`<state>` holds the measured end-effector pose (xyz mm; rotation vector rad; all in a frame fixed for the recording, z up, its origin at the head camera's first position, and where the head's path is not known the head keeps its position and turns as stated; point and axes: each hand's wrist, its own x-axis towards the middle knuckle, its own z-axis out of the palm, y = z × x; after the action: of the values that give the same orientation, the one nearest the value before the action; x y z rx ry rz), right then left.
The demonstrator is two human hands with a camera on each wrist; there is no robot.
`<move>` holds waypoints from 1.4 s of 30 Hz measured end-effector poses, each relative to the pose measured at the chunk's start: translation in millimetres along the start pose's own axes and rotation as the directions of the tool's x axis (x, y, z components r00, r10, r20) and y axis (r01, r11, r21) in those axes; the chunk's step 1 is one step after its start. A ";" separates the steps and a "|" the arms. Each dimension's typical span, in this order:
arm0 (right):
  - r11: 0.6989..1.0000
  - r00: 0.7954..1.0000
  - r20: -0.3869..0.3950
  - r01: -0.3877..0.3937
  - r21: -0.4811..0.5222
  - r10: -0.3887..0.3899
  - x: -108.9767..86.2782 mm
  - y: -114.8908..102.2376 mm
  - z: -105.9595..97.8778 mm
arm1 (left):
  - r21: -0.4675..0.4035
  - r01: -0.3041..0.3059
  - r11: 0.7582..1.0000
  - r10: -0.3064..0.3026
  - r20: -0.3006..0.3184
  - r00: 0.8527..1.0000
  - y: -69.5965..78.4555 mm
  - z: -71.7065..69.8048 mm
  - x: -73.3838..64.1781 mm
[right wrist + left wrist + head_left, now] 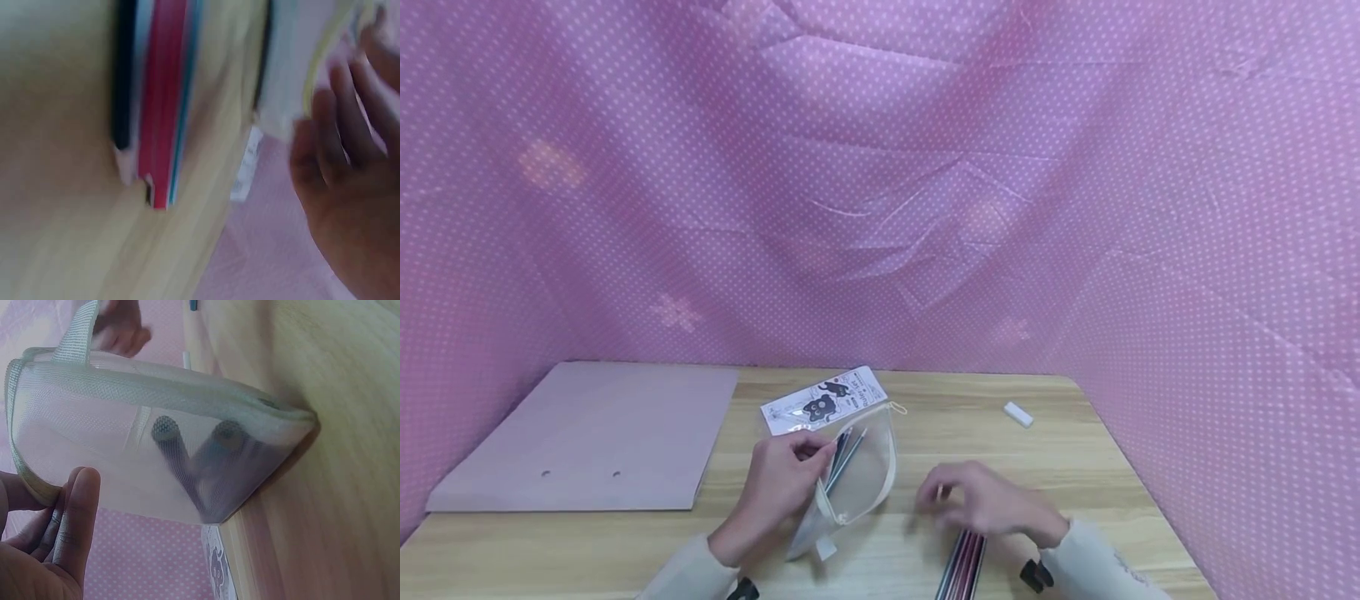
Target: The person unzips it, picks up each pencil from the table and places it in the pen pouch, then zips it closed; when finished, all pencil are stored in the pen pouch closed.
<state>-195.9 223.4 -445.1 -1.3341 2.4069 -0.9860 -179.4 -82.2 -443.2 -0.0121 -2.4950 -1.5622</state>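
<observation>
My left hand (778, 479) pinches the rim of a pale mesh zip pouch (874, 467) between thumb and fingers. The pouch gapes toward the right, its lower end by the tabletop. Inside it a few pencils (847, 458) lean, and their dark ends show through the mesh in the left wrist view. My right hand (988, 500), slightly blurred, hovers beside the pouch's mouth with loosely bent fingers and nothing in them. Under it on the table lies a bundle of pencils (961, 571); the right wrist view shows red, black and teal pencils (165, 106) side by side.
Behind the pouch is a packaged ruler set (823, 400) with dark cartoon animals. A small white block (1018, 414) lies at the back right. A large pale board (595, 433) with two holes covers the table's left side. Pink dotted cloth (880, 208) hangs around the wooden table.
</observation>
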 end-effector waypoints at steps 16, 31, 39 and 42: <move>0.977 0.892 0.439 0.177 -0.123 -0.106 -6.8 -18.4 35.4 | 0.004 -0.060 0.998 0.060 -0.023 0.998 0.0 0.6 0.7; 0.964 0.920 0.370 0.205 -0.167 -0.131 -7.8 -16.2 45.1 | 0.009 -0.049 0.999 0.049 -0.030 0.998 -1.4 1.0 0.6; 0.979 0.922 0.358 0.186 -0.084 -0.145 -6.7 -16.1 46.5 | 0.002 -0.032 0.999 0.032 -0.026 0.999 0.4 1.1 0.0; 0.983 0.931 0.334 0.176 -0.050 -0.149 -5.5 -17.3 46.8 | -0.005 -0.029 1.000 0.028 -0.016 0.999 0.5 0.8 0.1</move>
<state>-158.6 200.5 -469.7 -1.6049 2.1300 -0.6437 -179.6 -81.3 -443.1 -0.0353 -2.4673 -1.5514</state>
